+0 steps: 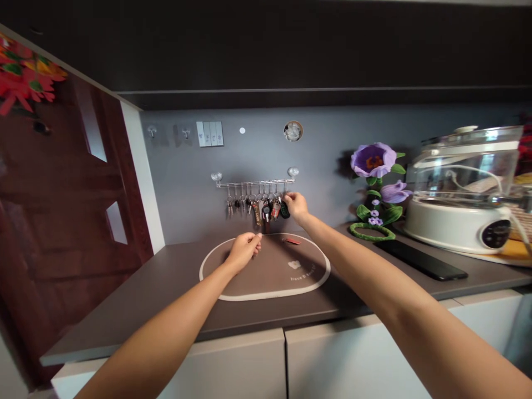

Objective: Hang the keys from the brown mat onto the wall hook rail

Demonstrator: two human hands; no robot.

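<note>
A clear hook rail (257, 183) on the grey wall carries a row of keys, among them a brown key tag (256, 213) and a silver-and-black car key (266, 213). At the rail's right end, my right hand (296, 207) is closed in a pinch by a dark key fob (285, 210); the fingertips appear to be on its ring. My left hand (245, 250) is closed with curled fingers above the brown oval mat (266, 277), below the hanging keys. Whatever its fingers hold, if anything, is hidden. A small red-orange item (292, 241) lies on the mat.
A black phone (421, 259), purple crocheted-looking flowers (374, 160) and a white appliance with a clear top (457, 194) stand or lie on the right of the counter. A dark shelf (266, 50) overhangs above. A reddish-brown door (62, 221) is at left.
</note>
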